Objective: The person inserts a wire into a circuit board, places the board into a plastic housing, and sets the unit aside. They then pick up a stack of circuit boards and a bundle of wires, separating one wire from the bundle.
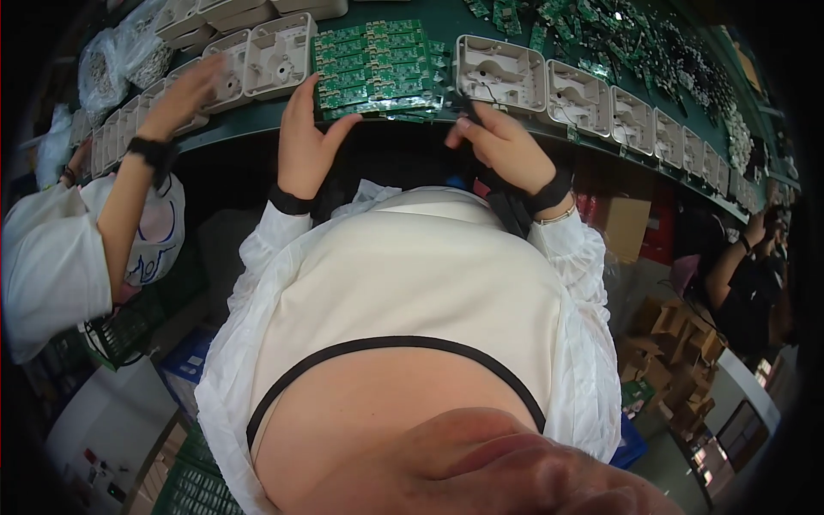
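Observation:
My left hand point(307, 146) is at the table's front edge, thumb spread away from the fingers. Its fingertips reach the gap between a beige plastic housing point(279, 56) and the panels of green circuit boards point(373, 69); whether they touch either is unclear. To the right of the boards, my right hand point(508, 148) is closed, with thumb and fingers bent around a small dark thing point(463, 105) whose kind I cannot make out. Just beyond that hand lies an open beige housing point(500, 73) with a thin dark wire in it.
Rows of similar housings point(579, 96) run along the green table both ways. Loose boards and dark wires point(635, 51) are heaped at the far right. Plastic bags of small parts point(116, 64) lie far left. A co-worker's hand point(184, 99) moves over housings at the left; another person point(747, 275) is at the right.

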Demonstrator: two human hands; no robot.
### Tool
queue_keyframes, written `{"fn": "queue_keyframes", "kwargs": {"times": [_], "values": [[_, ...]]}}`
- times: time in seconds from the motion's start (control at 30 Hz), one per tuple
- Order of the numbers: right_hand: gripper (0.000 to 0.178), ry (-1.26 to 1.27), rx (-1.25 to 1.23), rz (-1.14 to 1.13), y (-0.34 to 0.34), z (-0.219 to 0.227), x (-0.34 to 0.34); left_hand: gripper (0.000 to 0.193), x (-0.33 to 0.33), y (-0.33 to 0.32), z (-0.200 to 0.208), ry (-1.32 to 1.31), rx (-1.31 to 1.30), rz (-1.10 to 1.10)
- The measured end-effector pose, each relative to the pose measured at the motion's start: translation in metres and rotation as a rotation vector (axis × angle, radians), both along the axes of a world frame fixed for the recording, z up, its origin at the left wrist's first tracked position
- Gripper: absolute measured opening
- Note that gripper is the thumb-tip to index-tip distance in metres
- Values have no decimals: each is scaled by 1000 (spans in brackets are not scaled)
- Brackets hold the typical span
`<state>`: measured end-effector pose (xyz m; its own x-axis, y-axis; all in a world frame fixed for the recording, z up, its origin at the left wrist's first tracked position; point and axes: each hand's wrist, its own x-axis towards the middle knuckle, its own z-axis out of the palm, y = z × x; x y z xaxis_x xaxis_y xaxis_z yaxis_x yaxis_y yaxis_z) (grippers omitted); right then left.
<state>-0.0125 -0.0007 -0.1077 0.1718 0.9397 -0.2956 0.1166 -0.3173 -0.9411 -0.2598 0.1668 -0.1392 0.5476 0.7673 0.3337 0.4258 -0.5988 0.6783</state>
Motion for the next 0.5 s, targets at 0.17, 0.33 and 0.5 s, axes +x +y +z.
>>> {"fn": "queue_keyframes", "kwargs": {"times": [0.17, 0.33, 0.5], "values": [[19, -95, -12, 62, 0, -5, -8, 51, -1, 8, -7, 64, 108, -24], [19, -131, 28, 11, -4, -13, -26, 42, -7, 8, -14, 86, 157, -101], [18, -637, 352, -54, -8, -24, -35, 41, 0, 4, -20, 63, 106, -130]]}}
